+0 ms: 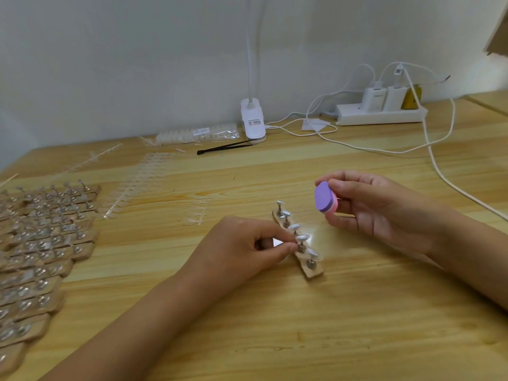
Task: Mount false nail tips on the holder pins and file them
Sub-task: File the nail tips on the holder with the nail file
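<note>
Filing step: left hand (248,244) pinches a pin (301,244), right hand (368,207) grips the buffer (325,199); next, bring it to the tip

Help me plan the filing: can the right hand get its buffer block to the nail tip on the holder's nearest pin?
Probably yes. The right hand grips the buffer block beside the holder, with nothing between it and that tip. The left hand pinches the next pin from the other side.

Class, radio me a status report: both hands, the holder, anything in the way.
Left hand pinches second-nearest pin on holder. Right hand grips buffer, apart from holder. Nothing between buffer and holder.
</note>
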Demonstrator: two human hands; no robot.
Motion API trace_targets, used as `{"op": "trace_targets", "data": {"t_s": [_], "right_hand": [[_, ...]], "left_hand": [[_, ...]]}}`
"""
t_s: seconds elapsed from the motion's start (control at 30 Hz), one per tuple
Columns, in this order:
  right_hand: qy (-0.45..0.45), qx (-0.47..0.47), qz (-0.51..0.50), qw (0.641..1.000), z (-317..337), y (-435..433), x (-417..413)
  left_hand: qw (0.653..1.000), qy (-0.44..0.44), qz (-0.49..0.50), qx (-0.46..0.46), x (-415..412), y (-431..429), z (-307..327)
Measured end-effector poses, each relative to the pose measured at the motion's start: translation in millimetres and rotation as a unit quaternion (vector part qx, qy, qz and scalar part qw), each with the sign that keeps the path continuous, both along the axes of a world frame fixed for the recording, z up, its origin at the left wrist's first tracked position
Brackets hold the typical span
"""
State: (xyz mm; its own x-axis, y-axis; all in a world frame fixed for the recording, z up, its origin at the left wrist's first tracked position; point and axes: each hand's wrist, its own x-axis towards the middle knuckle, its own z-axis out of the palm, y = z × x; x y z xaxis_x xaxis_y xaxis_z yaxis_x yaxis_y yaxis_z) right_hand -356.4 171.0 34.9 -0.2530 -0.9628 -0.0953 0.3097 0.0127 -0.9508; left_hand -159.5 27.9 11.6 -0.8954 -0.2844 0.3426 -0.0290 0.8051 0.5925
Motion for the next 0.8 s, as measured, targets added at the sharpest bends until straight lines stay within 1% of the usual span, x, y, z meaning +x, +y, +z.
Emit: {"op": "trace_targets", "data": {"t_s": [0.07, 0.1, 0.17, 0.27, 0.37, 0.47, 0.57, 0.67, 0.8], "right_hand": [[-0.006, 0.001, -0.001, 1.000, -0.7, -0.1, -2.1], [-0.010, 0.002, 0.000, 1.000, -1.1, -0.4, -2.9], [-0.011, 0.003, -0.003, 1.000, -2.0, -0.6, -4.4], [0.002, -0.001, -0.028, 1.000, -2.3, -0.7, -5.2], [-0.010, -0.015, -0.040, 0.999, -1.9, -0.9, -3.7], [-0.037, -0.014, -0.044, 0.998, -3.1, -1.7, -1.8], [-0.039, 0.004, -0.027, 0.999, -3.9, -2.9, 1.0], [-0.031, 0.021, -0.014, 0.999, -4.1, -3.3, 2.1], [-0.022, 0.033, -0.012, 0.999, -5.7, -3.2, 1.8]], "left_hand": [[0.994, 0.043, 0.003, -0.105, 3.8, -0.2, 6.4], [0.988, 0.070, -0.008, -0.137, 5.4, 0.7, 9.4], [0.981, 0.102, -0.040, -0.158, 7.0, 4.2, 11.1], [0.972, 0.099, -0.062, -0.204, 3.1, 10.3, 9.1], [0.959, 0.108, -0.068, -0.252, -0.7, 11.3, 5.4], [0.937, 0.137, -0.072, -0.312, -1.6, 8.7, 3.1], [0.914, 0.152, -0.067, -0.369, -2.5, 8.2, 3.6], [0.905, 0.163, -0.061, -0.388, -3.0, 9.8, 3.4], [0.926, 0.161, -0.069, -0.335, -3.3, 12.7, 2.2]]}}
